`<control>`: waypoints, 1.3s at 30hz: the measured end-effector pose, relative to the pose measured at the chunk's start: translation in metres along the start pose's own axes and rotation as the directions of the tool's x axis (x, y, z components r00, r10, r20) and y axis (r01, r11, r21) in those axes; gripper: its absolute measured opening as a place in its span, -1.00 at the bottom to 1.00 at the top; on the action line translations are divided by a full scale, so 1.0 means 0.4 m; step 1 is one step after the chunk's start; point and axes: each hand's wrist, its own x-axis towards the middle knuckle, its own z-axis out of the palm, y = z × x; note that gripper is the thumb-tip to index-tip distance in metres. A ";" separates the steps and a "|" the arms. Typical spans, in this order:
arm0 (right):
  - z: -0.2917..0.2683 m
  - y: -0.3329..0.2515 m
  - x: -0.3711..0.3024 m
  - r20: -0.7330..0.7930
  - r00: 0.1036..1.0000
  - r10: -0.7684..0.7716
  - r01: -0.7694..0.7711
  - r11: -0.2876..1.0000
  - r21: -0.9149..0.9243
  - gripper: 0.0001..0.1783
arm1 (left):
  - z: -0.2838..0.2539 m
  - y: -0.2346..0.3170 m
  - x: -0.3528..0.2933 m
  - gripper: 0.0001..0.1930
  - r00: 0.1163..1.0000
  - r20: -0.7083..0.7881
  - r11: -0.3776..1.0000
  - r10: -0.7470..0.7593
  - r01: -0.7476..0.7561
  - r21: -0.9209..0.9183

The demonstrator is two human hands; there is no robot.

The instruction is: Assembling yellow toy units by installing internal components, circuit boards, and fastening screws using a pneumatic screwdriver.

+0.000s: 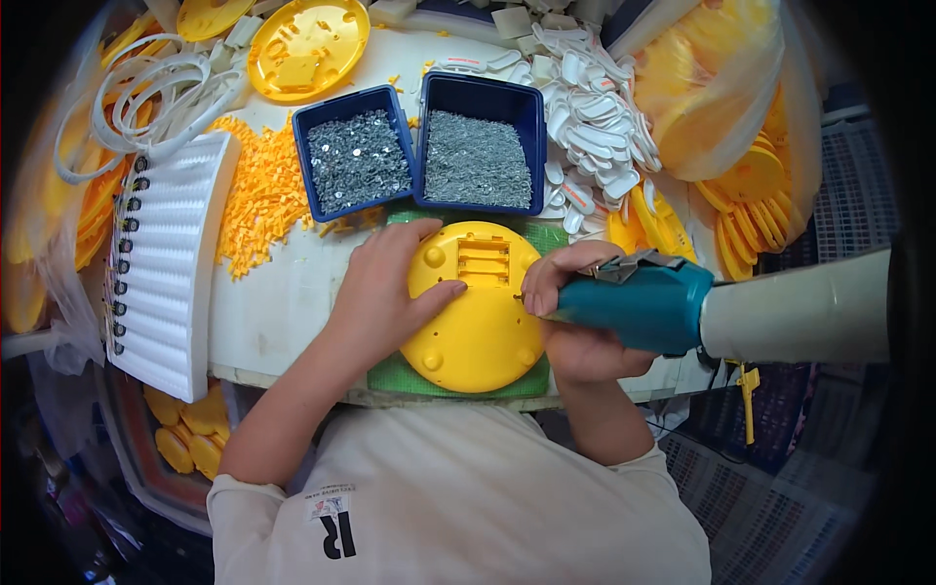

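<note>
A yellow round plastic housing lies face down on a green mat in front of me. Its battery compartment faces up near the far edge. My left hand grips the housing's left side, thumb resting on top and fingers along the rim. My right hand is closed around a teal power screwdriver, held sideways. The screwdriver's tip points left at a hole by the housing's right side, close to my fingers; whether a screw sits on it I cannot tell.
Two blue bins hold small metal parts and screws. Around them lie orange plastic pieces, white handle-like parts and another yellow housing. At left stands a white ridged foam tray; bagged yellow discs are at right.
</note>
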 end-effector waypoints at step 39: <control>0.192 -0.044 -0.042 0.125 0.917 0.380 -0.381 0.924 -0.015 -0.03 | 0.020 -0.040 -0.011 -0.33 0.997 -0.070 0.997 0.015 -0.020 -0.071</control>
